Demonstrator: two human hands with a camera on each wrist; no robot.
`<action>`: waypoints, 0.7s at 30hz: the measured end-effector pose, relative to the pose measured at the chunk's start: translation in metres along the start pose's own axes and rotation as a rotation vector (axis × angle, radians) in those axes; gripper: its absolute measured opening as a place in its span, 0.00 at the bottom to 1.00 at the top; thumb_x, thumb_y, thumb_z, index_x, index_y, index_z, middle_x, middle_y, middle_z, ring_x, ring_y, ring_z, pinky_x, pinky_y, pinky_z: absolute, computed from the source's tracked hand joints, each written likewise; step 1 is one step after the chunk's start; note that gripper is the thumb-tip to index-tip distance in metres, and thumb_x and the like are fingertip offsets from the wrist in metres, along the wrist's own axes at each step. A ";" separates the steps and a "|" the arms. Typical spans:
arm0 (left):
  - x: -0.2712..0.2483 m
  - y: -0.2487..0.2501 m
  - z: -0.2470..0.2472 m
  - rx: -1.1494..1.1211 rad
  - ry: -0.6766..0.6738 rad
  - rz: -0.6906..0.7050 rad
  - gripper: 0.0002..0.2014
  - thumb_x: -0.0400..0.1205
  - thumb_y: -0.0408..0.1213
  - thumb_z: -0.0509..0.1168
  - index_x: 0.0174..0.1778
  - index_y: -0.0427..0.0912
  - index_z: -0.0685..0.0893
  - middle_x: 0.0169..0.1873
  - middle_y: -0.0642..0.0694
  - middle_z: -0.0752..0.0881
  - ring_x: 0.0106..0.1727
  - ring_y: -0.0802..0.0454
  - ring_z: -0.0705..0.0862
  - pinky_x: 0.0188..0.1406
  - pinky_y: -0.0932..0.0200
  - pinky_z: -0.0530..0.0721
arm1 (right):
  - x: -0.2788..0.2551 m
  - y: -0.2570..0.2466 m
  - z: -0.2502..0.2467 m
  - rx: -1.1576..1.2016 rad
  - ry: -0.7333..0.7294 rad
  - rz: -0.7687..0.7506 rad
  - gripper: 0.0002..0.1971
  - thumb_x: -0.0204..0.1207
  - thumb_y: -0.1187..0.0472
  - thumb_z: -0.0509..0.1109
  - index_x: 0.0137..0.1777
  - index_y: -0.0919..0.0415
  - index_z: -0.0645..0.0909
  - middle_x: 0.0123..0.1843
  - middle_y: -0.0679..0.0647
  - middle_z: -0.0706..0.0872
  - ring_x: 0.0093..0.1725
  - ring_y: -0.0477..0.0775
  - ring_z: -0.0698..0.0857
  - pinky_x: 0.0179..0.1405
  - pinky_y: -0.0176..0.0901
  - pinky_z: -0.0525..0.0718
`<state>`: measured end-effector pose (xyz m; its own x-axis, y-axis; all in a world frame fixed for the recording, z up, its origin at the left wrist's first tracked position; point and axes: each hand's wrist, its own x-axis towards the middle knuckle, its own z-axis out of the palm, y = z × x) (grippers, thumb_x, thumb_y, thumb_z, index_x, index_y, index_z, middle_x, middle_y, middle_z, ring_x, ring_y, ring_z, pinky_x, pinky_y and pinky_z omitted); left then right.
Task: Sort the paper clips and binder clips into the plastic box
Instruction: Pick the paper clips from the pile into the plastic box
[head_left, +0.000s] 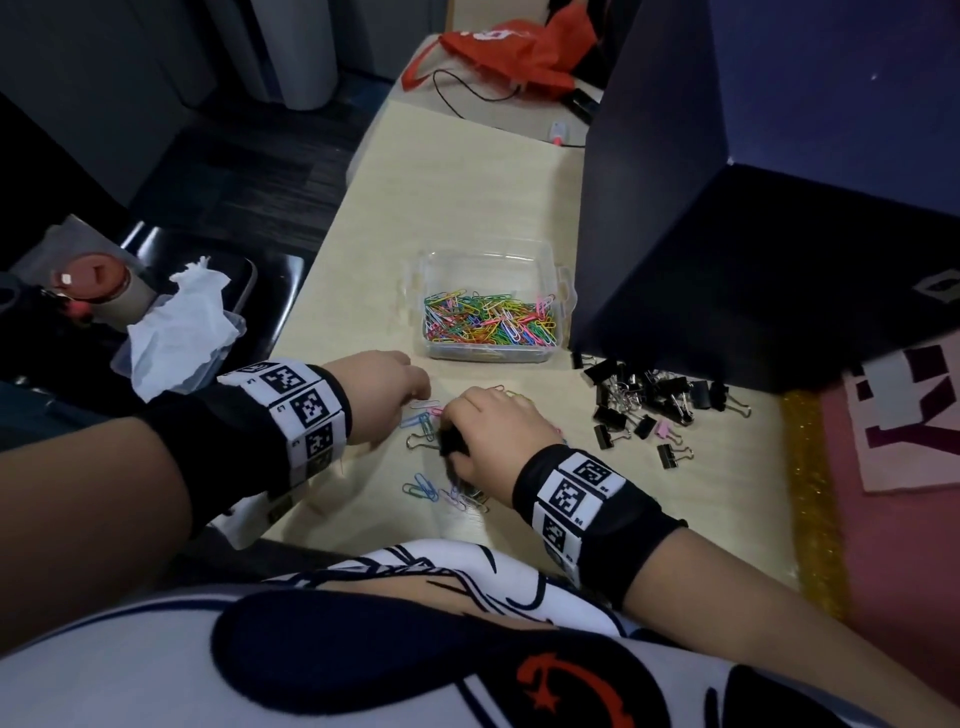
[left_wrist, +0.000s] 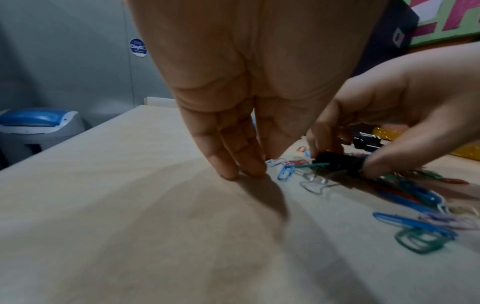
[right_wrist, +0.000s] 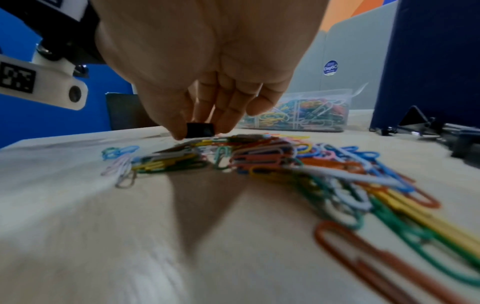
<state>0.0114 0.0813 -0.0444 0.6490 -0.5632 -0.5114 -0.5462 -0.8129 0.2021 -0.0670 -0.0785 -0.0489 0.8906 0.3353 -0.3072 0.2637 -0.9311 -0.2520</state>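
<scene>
A clear plastic box (head_left: 558, 291) (right_wrist: 345, 96) holding several coloured paper clips stands mid-table. Loose paper clips (head_left: 422, 419) (right_wrist: 285, 164) (left_wrist: 415, 228) lie in front of me. A heap of black binder clips (head_left: 654, 400) sits to the right of the box. My right hand (head_left: 467, 441) (right_wrist: 200, 133) pinches a black binder clip (head_left: 448, 440) (left_wrist: 337, 162) (right_wrist: 200, 130) between thumb and fingers, just above the loose paper clips. My left hand (head_left: 415, 395) (left_wrist: 244, 172) is beside it, its straight fingers touching the table and holding nothing.
A dark blue divider panel (head_left: 727, 234) rises right behind the box and the binder clips. Off the table's left edge sits a container with crumpled tissue (head_left: 176, 332). An orange bag (head_left: 519, 47) lies at the far end. A pink cloth (head_left: 893, 467) covers the right.
</scene>
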 end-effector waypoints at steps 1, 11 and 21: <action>0.000 -0.001 -0.001 -0.005 -0.004 -0.009 0.20 0.81 0.31 0.59 0.68 0.49 0.78 0.59 0.46 0.79 0.61 0.46 0.80 0.60 0.56 0.77 | -0.003 0.002 -0.002 0.054 0.016 0.007 0.18 0.75 0.54 0.67 0.65 0.54 0.74 0.64 0.52 0.77 0.66 0.57 0.74 0.68 0.51 0.68; -0.001 0.033 0.006 -0.032 -0.054 0.172 0.18 0.82 0.35 0.56 0.68 0.49 0.78 0.61 0.47 0.83 0.62 0.46 0.80 0.59 0.59 0.76 | -0.035 0.064 -0.015 0.232 0.453 0.697 0.12 0.74 0.54 0.67 0.57 0.54 0.76 0.60 0.54 0.75 0.61 0.58 0.76 0.60 0.52 0.74; 0.002 0.033 0.000 0.377 -0.316 0.185 0.20 0.73 0.53 0.72 0.51 0.47 0.73 0.50 0.46 0.82 0.47 0.45 0.79 0.39 0.56 0.75 | -0.050 0.060 -0.016 0.269 0.215 0.672 0.14 0.77 0.64 0.63 0.62 0.58 0.74 0.61 0.56 0.77 0.55 0.58 0.80 0.48 0.44 0.77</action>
<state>-0.0054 0.0531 -0.0391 0.3637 -0.5727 -0.7346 -0.8270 -0.5615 0.0283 -0.0897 -0.1536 -0.0338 0.8876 -0.3535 -0.2952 -0.4369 -0.8491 -0.2969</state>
